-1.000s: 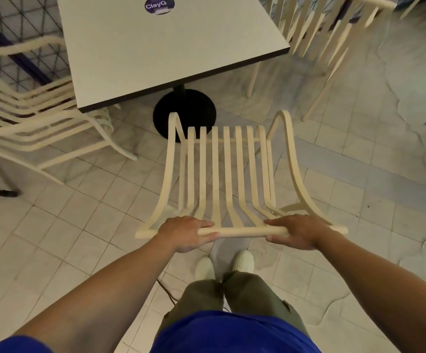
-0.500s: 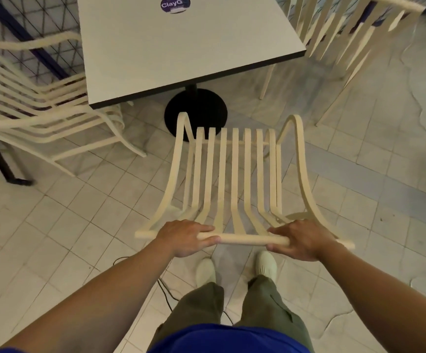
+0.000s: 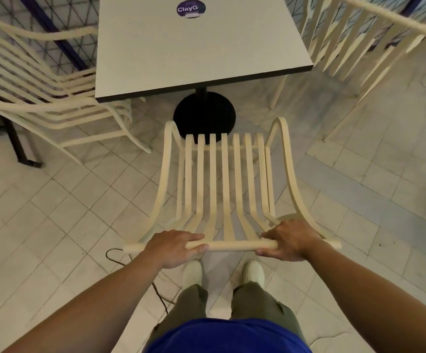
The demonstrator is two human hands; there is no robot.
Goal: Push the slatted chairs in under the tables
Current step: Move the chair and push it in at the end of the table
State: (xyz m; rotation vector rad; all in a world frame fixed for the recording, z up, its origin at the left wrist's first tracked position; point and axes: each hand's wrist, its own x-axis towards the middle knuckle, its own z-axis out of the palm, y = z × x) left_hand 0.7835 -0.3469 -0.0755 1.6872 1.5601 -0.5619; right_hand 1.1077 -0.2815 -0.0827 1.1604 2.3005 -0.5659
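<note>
A cream slatted chair [image 3: 224, 179] stands on the tiled floor in front of me, its seat pointing at a white square table [image 3: 194, 44]. My left hand [image 3: 175, 247] grips the chair's top back rail on the left. My right hand [image 3: 289, 240] grips the same rail on the right. The chair's front edge sits over the table's round black base [image 3: 204, 115], a little short of the table's near edge.
Another cream slatted chair [image 3: 41, 98] stands at the table's left side, and a third [image 3: 359, 47] at the right. A thin dark cable [image 3: 130, 261] lies on the floor by my feet. A black metal leg [image 3: 18, 143] stands at far left.
The chair and I have moved forward toward the table; the chair now lines up squarely with the table's base. Both hands keep their grip on the rail.
</note>
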